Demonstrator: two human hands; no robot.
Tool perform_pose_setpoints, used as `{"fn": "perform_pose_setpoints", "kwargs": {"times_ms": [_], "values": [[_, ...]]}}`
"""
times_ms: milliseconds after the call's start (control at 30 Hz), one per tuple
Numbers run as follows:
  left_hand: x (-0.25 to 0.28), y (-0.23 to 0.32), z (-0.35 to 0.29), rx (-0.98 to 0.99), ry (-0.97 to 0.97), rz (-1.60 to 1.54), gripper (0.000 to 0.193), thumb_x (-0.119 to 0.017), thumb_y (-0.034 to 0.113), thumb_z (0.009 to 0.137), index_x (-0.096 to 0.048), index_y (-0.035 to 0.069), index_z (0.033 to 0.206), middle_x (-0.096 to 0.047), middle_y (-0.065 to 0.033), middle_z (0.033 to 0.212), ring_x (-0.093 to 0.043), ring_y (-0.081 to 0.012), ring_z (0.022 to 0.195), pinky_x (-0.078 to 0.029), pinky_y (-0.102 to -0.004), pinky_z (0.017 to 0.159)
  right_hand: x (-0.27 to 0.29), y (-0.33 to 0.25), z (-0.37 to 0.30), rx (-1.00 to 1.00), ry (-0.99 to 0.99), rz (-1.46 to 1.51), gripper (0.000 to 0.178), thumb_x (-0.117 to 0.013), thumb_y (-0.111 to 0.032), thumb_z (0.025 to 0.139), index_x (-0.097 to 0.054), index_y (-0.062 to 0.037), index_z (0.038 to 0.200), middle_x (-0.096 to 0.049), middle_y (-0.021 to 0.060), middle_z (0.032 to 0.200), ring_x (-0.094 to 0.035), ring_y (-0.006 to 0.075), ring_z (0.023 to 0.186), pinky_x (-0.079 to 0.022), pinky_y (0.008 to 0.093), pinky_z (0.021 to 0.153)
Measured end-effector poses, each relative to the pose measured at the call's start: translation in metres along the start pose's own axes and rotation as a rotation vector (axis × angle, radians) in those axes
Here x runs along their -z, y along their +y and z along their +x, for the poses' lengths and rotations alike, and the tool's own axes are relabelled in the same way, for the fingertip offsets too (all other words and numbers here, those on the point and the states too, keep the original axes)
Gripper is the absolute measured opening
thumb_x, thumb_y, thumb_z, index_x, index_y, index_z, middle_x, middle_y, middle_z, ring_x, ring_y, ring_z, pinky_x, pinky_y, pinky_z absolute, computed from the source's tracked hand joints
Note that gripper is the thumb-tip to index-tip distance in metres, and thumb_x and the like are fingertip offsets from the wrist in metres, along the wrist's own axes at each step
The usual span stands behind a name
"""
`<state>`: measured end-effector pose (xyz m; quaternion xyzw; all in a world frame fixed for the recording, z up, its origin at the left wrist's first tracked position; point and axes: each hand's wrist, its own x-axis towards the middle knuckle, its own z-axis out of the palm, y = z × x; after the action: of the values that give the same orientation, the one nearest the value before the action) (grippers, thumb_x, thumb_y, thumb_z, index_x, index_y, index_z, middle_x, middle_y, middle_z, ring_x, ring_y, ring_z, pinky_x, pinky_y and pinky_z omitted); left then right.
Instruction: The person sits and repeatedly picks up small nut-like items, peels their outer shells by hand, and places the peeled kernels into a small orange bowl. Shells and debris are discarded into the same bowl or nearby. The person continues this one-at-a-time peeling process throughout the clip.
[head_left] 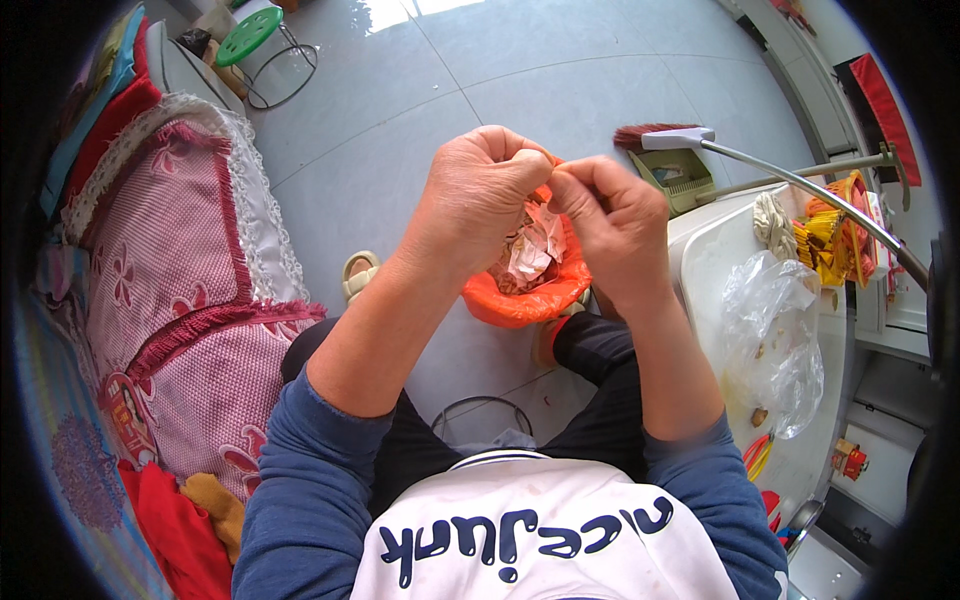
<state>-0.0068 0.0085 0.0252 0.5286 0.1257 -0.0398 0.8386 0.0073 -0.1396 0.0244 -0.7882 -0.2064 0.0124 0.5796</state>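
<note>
My left hand is closed, its thumb and curled fingers meeting the fingertips of my right hand. The right hand is closed in a pinch too. Whatever lies between the fingertips is too small and too hidden to name. Below both hands stands a bin lined with an orange plastic bag, and my hands cover part of it. Crumpled pale pink and whitish scraps fill its inside. Blue sleeves are pushed up on both forearms.
To the right, a white table bears a clear plastic bag and pale gloves or cloth. A broom and a dustpan stand beyond. Pink patterned covers lie left; a green stool stands far left.
</note>
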Motion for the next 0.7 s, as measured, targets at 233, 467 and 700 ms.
{"fn": "perform_pose_setpoints", "kwargs": {"times_ms": [233, 467, 700], "values": [[-0.003, -0.001, -0.002, -0.023, -0.029, -0.063, 0.005, -0.063, 0.002, 0.084, -0.060, 0.000, 0.082, -0.052, 0.0008, 0.064, -0.039, -0.0032, 0.048, -0.029, -0.0185, 0.041, 0.018, 0.010, 0.015, -0.667, -0.297, 1.164, 0.014, -0.056, -0.010, 0.095, -0.063, 0.0002, 0.090, -0.064, 0.0062, 0.076, -0.052, 0.0086, 0.058, -0.040, 0.0232, 0.050], [0.000, 0.001, -0.003, -0.046, -0.003, 0.241, 0.012, -0.062, 0.004, 0.081, -0.063, -0.008, 0.085, -0.066, -0.0100, 0.079, -0.059, -0.0101, 0.065, -0.051, -0.0248, 0.057, 0.015, 0.008, 0.008, -0.160, -0.126, 0.147, 0.012, -0.063, -0.007, 0.092, -0.065, 0.0037, 0.097, -0.067, 0.0044, 0.081, -0.058, 0.0041, 0.071, -0.048, 0.0199, 0.063], [-0.003, -0.002, -0.008, -0.248, -0.010, 0.616, 0.011, -0.065, 0.006, 0.078, -0.066, -0.005, 0.082, -0.065, -0.0072, 0.074, -0.057, -0.0079, 0.064, -0.048, -0.0239, 0.056, 0.016, -0.003, 0.006, -0.026, -0.108, -0.206, 0.011, -0.062, 0.000, 0.087, -0.066, 0.0034, 0.097, -0.067, 0.0037, 0.079, -0.058, 0.0046, 0.072, -0.048, 0.0210, 0.064]]}}
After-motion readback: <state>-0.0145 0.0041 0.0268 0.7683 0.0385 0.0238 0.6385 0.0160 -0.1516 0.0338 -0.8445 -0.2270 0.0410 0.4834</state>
